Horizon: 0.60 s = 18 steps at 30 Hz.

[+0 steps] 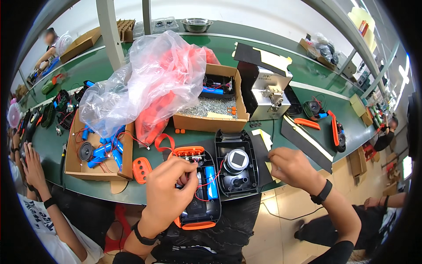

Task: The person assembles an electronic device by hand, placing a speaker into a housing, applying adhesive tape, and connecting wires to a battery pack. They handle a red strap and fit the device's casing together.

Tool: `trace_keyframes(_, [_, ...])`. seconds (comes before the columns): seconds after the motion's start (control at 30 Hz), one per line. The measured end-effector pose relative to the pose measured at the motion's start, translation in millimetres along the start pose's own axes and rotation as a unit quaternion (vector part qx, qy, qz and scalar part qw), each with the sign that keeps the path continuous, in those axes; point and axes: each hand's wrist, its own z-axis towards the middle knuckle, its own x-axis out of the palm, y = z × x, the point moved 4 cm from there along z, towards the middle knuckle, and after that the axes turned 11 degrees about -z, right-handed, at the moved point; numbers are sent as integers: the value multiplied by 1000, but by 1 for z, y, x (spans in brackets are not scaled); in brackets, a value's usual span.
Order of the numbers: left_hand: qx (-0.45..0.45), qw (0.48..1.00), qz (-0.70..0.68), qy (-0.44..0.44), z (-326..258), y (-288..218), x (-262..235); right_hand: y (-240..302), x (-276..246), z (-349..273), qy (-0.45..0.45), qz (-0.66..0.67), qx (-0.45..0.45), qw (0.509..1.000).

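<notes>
My left hand is closed in a pinch over the upper part of an open black-and-orange casing half. A small circuit board shows just beyond its fingertips; whatever they hold is hidden. Inside this half lies a blue battery cell with thin red wires. Beside it, on the right, rests the other black casing half, holding a round speaker with a white square on its back. My right hand pinches the edge of a pale yellow strip on a black sheet, right of that half.
A cardboard box of blue cells stands left, below a clear plastic bag. Farther back are a box of screws and a metal machine. Black strips lie right. A co-worker's hand is at far left.
</notes>
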Motion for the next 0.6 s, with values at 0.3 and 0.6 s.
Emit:
trace_keyframes(0.3, [3, 1000, -6, 17, -1, 1, -3, -50, 29, -31, -70, 400, 391, 826])
trace_keyframes(0.6, [9, 1000, -1, 18, -1, 2, -4, 9, -2, -5, -73, 55, 93, 991])
